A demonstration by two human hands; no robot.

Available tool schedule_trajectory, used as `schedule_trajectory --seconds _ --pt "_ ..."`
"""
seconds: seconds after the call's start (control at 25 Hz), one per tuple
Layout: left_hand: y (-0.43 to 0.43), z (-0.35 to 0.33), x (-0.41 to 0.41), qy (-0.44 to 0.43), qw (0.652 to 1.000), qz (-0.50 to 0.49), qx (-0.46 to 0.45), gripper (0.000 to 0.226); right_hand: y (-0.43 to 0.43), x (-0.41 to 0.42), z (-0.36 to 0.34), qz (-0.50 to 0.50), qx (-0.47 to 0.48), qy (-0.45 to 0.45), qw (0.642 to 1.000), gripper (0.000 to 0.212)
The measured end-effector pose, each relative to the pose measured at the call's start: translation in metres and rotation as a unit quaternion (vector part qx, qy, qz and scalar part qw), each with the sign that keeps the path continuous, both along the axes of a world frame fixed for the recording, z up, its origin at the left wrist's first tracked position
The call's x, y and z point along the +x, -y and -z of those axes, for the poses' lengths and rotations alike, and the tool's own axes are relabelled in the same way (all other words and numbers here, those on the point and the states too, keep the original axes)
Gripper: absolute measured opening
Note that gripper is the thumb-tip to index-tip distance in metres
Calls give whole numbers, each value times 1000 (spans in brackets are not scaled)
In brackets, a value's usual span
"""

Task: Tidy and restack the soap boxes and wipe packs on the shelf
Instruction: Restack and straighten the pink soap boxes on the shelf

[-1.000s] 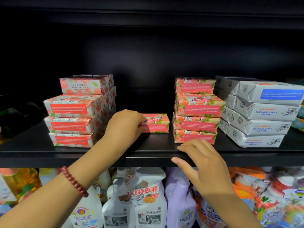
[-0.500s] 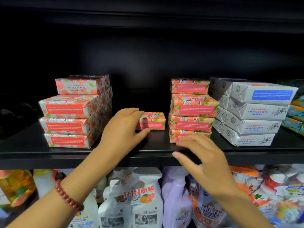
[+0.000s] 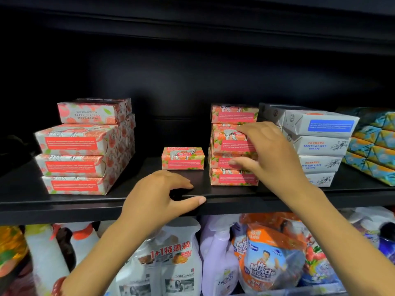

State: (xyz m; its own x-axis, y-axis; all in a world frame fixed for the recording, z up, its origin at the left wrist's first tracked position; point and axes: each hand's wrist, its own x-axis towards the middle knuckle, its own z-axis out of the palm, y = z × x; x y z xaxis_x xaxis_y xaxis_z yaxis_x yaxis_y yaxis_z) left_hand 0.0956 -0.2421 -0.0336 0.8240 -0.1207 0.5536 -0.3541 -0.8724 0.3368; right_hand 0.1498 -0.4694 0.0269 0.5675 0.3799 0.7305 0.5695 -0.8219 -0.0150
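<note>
The right hand [image 3: 275, 159] pinches the stack of four pink floral cardboard soap boxes [image 3: 233, 178], fingers curled over its second box, thumb against the third. Just left lies a single small pink soap box [image 3: 182, 158]. The left hand [image 3: 158, 197] rests, loosely spread, on the near edge of the black metal shelf [image 3: 64, 205].

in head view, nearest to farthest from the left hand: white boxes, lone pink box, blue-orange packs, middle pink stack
1. lone pink box, just behind the left hand.
2. middle pink stack, right of it.
3. white boxes, further right.
4. blue-orange packs, far right end.
</note>
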Motion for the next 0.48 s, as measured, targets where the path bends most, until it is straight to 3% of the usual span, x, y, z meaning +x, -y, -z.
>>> schedule_trajectory --seconds 0.16,0.28,0.48 --pt "2 -2 -2 0 1000 5 -13 70 6 -15 4 -38 -13 96 995 45" --pt "3 -12 -2 26 995 33 -89 78 21 -33 17 -56 -6 136 989 38" --pt "29 -51 28 56 990 75 -100 59 41 -55 51 -46 13 126 991 34"
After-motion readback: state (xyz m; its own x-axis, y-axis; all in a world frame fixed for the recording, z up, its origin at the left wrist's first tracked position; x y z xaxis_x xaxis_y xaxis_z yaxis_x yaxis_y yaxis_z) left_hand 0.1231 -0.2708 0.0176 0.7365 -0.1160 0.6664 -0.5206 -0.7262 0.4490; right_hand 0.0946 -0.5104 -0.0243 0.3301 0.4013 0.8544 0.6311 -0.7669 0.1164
